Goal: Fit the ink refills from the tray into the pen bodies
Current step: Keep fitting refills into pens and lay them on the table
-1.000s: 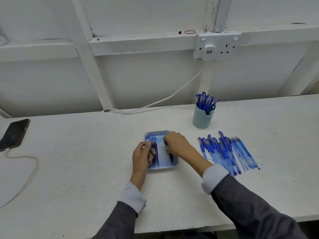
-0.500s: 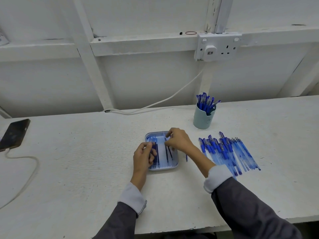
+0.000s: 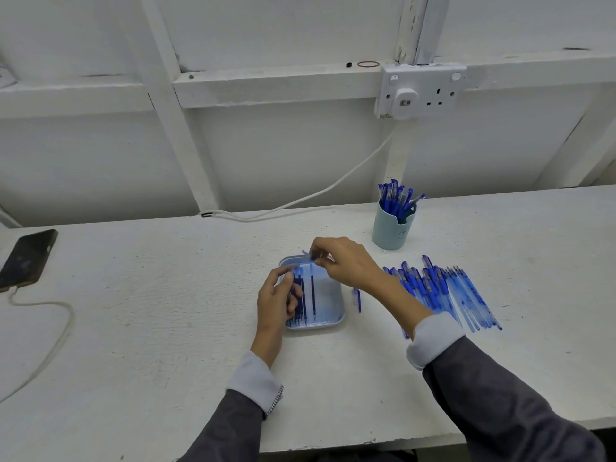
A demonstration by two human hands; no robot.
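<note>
I look down at a white counter (image 3: 133, 328) with a rough, bumpy top. In the middle of it sits the tray (image 3: 330, 301), a pale blue plastic dish with round corners and a low rim. Inside lie the ink refills (image 3: 312, 295), thin straight sticks, dark blue, side by side, pointing from the front edge to the back edge.

My left hand (image 3: 275, 303) is at the tray's left side with its fingers curled over some of the refills. I cannot tell if it grips them or only touches them. My right hand (image 3: 346, 261) is over the tray's back rim. Its thumb and fingers pinch a small blue piece (image 3: 312, 257), too blurry to say what it is.

Just beside the tray's right wall lies a lone pen (image 3: 357, 300). Further toward the right edge the pen bodies (image 3: 433, 288) lie in a flat heap, clear shiny plastic with blue grips. Near the back edge stands a round, smooth, pale green cup (image 3: 391, 233) full of blue pens (image 3: 396, 196). A flat black phone (image 3: 28, 258) lies by the left edge, with a soft white cable (image 3: 50, 345) curling from it.
</note>
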